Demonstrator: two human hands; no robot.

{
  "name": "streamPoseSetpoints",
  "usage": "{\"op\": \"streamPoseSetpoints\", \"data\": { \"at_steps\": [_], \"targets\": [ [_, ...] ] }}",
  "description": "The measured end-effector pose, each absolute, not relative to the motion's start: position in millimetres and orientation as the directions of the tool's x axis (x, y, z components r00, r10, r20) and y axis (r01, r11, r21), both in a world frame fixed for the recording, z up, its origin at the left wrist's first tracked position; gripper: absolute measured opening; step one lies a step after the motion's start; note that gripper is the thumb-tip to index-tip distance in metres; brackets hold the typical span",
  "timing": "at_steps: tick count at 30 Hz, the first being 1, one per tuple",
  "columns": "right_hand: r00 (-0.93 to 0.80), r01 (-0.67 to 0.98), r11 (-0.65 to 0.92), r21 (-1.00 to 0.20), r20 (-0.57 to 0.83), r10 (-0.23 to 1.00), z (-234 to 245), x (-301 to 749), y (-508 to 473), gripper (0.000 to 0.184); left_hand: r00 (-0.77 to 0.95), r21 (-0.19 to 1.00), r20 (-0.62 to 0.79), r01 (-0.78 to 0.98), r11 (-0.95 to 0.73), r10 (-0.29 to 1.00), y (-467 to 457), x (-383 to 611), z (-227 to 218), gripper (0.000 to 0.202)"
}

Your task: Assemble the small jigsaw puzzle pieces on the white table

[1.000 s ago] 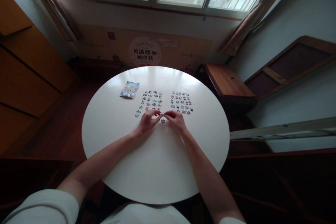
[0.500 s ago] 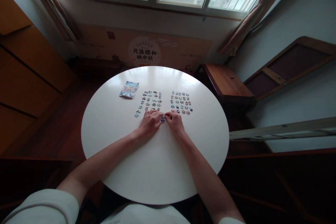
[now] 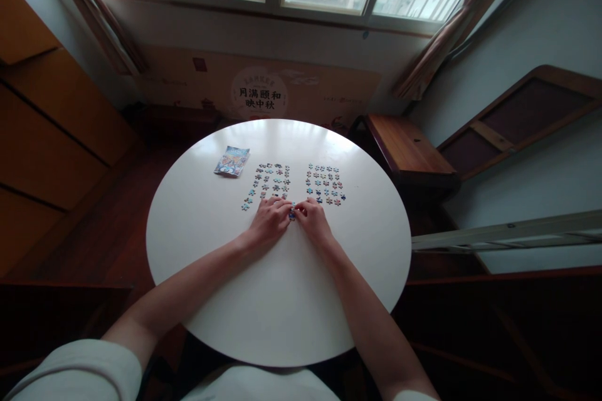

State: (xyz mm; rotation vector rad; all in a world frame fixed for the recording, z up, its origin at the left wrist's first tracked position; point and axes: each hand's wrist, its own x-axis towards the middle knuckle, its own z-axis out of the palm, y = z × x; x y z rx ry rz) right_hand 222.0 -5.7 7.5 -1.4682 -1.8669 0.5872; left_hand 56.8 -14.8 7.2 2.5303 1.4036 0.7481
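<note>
A small cluster of dark blue jigsaw pieces [image 3: 292, 215] lies on the white table between my two hands. My left hand [image 3: 270, 218] rests palm down on its left, with thumb and index finger closed against the cluster's edge. From the other side my right hand [image 3: 312, 216] pinches at a jigsaw piece at the cluster's top; the fingertips partly hide it. Loose jigsaw pieces stand in rows beyond the hands: a left group [image 3: 276, 180] and a right group [image 3: 326, 183]. The lowest pieces of the left group are partly covered by my left fingers.
A colourful printed packet [image 3: 232, 161] lies at the far left of the round white table [image 3: 277, 301]. Behind the table is a long printed box panel [image 3: 320, 84] under the window. A wooden bench-like piece [image 3: 409, 143] stands at the right.
My right fingertips have shifted slightly down and left over the cluster, covering a little more of it. My left hand has stayed almost where it was.
</note>
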Motion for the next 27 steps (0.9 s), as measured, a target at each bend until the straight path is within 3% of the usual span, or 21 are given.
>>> {"op": "streamPoseSetpoints", "data": {
  "at_steps": [27],
  "targets": [
    [-0.116,0.706,0.242,-0.666,0.229,0.967,5.7,221.8,-5.7,0.005,0.405,0.399,0.336,0.757,-0.518,0.850,-14.7,57.2,7.1,0.022]
  ]
}}
